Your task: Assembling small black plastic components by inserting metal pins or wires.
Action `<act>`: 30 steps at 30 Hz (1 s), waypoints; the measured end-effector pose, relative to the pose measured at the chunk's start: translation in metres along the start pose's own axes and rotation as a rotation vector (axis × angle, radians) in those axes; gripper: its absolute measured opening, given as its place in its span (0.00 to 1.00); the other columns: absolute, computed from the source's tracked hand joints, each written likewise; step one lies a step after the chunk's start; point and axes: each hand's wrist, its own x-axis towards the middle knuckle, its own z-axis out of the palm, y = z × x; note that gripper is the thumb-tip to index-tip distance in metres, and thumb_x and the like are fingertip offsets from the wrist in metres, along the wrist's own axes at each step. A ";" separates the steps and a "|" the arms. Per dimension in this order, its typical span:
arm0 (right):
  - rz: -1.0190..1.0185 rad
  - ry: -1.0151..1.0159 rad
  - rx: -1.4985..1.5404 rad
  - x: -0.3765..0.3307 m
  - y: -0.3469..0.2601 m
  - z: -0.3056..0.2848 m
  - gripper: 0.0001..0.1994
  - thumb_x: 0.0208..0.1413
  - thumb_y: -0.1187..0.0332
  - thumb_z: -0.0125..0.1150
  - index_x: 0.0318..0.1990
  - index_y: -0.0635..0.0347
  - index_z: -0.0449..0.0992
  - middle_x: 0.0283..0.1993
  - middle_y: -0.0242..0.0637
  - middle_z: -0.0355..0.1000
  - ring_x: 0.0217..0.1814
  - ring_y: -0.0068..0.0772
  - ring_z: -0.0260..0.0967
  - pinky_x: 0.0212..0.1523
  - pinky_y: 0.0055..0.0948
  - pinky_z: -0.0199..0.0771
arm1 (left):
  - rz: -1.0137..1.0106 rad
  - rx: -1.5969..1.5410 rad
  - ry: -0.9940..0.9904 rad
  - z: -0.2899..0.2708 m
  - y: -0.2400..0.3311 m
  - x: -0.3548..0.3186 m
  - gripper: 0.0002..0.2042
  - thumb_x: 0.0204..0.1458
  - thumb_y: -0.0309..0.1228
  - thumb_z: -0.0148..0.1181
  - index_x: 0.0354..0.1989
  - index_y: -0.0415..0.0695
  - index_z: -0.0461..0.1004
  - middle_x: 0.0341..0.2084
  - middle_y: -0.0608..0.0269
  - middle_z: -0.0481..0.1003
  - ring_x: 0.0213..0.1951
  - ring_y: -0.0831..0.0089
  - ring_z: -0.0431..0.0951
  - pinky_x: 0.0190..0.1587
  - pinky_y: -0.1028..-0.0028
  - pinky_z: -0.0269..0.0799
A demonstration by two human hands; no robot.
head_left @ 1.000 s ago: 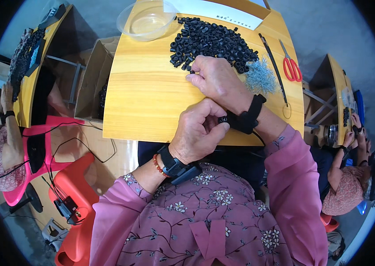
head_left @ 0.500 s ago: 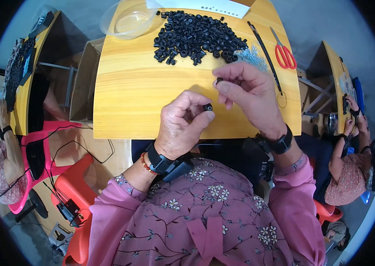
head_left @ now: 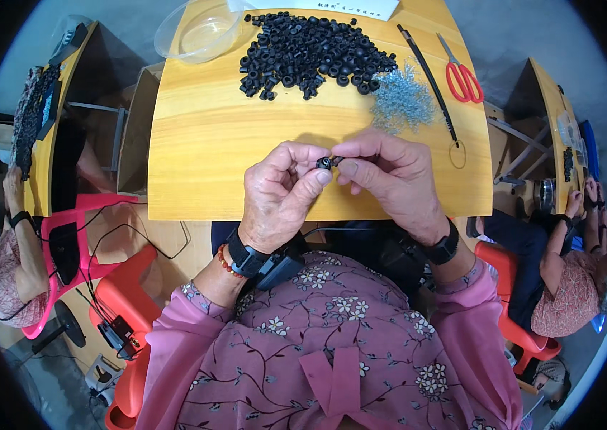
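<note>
Over the near half of the yellow wooden table point(head_left: 210, 161), my two hands meet fingertip to fingertip. My left hand point(head_left: 272, 192) pinches a small black ring-shaped part point(head_left: 324, 163) between thumb and forefinger, its hole turned up toward me. Against its right side, my right hand point(head_left: 398, 183) holds a tiny dark piece point(head_left: 338, 160), mostly covered by the fingertips. I cannot tell whether the two pieces are joined. Beyond my hands spreads a pile of small black parts point(head_left: 303, 57), with a heap of thin pale-blue bits point(head_left: 402, 99) at its right.
Red-handled scissors point(head_left: 464, 82) and a thin black rod point(head_left: 429, 80) with a loop lie at the right. A clear plastic bowl point(head_left: 174, 37) and a white box point(head_left: 346, 8) stand at the far edge. Other people sit at tables point(head_left: 547, 147) on both sides.
My right hand has come down and left, bringing its dark piece against the black part in my left hand. My left hand has shifted slightly left and up.
</note>
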 end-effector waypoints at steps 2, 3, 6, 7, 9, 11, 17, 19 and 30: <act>-0.011 0.010 0.002 0.001 0.001 0.001 0.08 0.57 0.77 0.65 0.44 0.65 0.82 0.36 0.30 0.78 0.33 0.15 0.72 0.32 0.17 0.74 | 0.007 0.008 0.002 0.000 -0.001 0.001 0.09 0.58 0.22 0.62 0.46 0.34 0.74 0.33 0.65 0.78 0.32 0.84 0.74 0.36 0.82 0.72; -0.010 0.010 0.000 0.002 0.001 0.000 0.08 0.57 0.77 0.65 0.44 0.65 0.82 0.36 0.30 0.78 0.33 0.15 0.72 0.32 0.17 0.74 | 0.007 0.008 0.000 0.000 -0.002 0.001 0.09 0.58 0.22 0.63 0.46 0.34 0.74 0.33 0.65 0.78 0.32 0.84 0.73 0.36 0.82 0.72; -0.001 0.016 0.000 0.002 0.003 0.000 0.08 0.57 0.77 0.65 0.44 0.65 0.82 0.37 0.30 0.78 0.34 0.15 0.73 0.33 0.17 0.74 | 0.022 0.012 -0.004 0.001 -0.001 0.001 0.09 0.58 0.21 0.63 0.45 0.35 0.74 0.33 0.66 0.77 0.32 0.85 0.73 0.37 0.82 0.71; 0.008 0.019 0.003 0.002 0.003 0.001 0.07 0.57 0.77 0.65 0.43 0.65 0.82 0.37 0.30 0.77 0.34 0.15 0.73 0.33 0.17 0.74 | 0.035 0.014 -0.003 0.001 -0.001 0.002 0.09 0.58 0.21 0.63 0.45 0.35 0.74 0.33 0.67 0.77 0.32 0.85 0.73 0.37 0.82 0.71; 0.013 0.026 -0.012 0.002 0.002 0.002 0.07 0.57 0.77 0.65 0.43 0.66 0.82 0.37 0.30 0.77 0.34 0.16 0.73 0.33 0.17 0.74 | 0.050 0.017 -0.005 0.002 -0.001 0.002 0.09 0.57 0.21 0.63 0.45 0.35 0.74 0.32 0.68 0.77 0.32 0.85 0.72 0.38 0.82 0.70; 0.005 0.032 -0.047 0.002 0.001 0.003 0.07 0.57 0.78 0.65 0.42 0.66 0.82 0.36 0.29 0.76 0.34 0.16 0.72 0.33 0.17 0.74 | 0.050 0.016 -0.010 0.002 0.000 0.002 0.09 0.57 0.21 0.63 0.45 0.35 0.74 0.32 0.68 0.77 0.33 0.85 0.72 0.39 0.83 0.70; -0.112 0.035 -0.215 0.002 0.005 0.003 0.07 0.54 0.79 0.66 0.41 0.66 0.81 0.31 0.31 0.74 0.32 0.19 0.70 0.33 0.22 0.70 | 0.045 0.008 -0.005 0.002 0.000 0.001 0.10 0.56 0.19 0.65 0.44 0.35 0.74 0.32 0.70 0.75 0.33 0.85 0.71 0.39 0.83 0.70; -0.171 0.037 -0.268 0.002 0.008 0.003 0.07 0.53 0.79 0.66 0.40 0.64 0.81 0.31 0.33 0.73 0.31 0.22 0.70 0.32 0.23 0.70 | 0.041 0.001 0.001 0.003 -0.001 0.001 0.10 0.55 0.18 0.65 0.44 0.35 0.74 0.32 0.70 0.74 0.33 0.85 0.71 0.39 0.83 0.70; -0.353 0.010 -0.482 0.004 0.003 0.007 0.07 0.52 0.80 0.65 0.38 0.61 0.80 0.28 0.36 0.72 0.30 0.34 0.71 0.31 0.29 0.70 | 0.035 0.010 -0.002 -0.001 -0.003 0.001 0.09 0.54 0.17 0.66 0.42 0.36 0.74 0.31 0.71 0.74 0.32 0.86 0.71 0.38 0.83 0.70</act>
